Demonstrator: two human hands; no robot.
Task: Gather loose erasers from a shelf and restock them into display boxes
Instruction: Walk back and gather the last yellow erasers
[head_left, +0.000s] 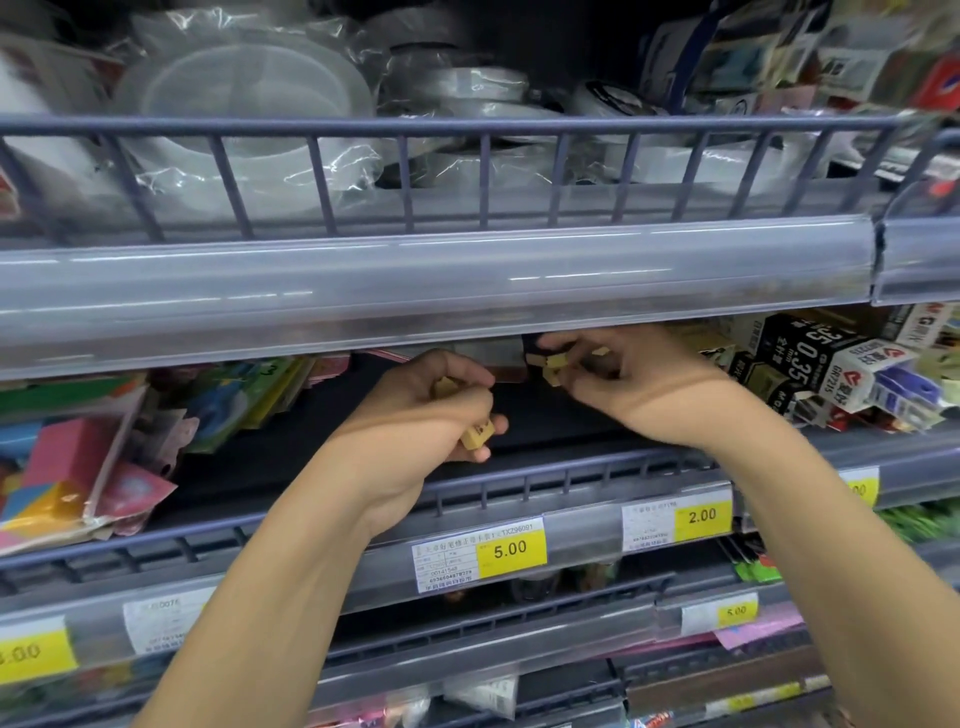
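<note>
Right hand (623, 384) pinched erasers (551, 364) at 9 o'clock of palm; left hand (436, 410) gripped eraser (479, 434), nearer shelf front.

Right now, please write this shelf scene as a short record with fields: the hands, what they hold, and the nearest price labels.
left hand: left hand grips small yellowish erasers
right hand: right hand pinches more small erasers at its fingertips
place: both hands reach into the dark middle shelf, under the shelf rail above
price labels: 5.00 label below the left hand; 2.00 label below the right hand
display boxes: not identifiable
</note>
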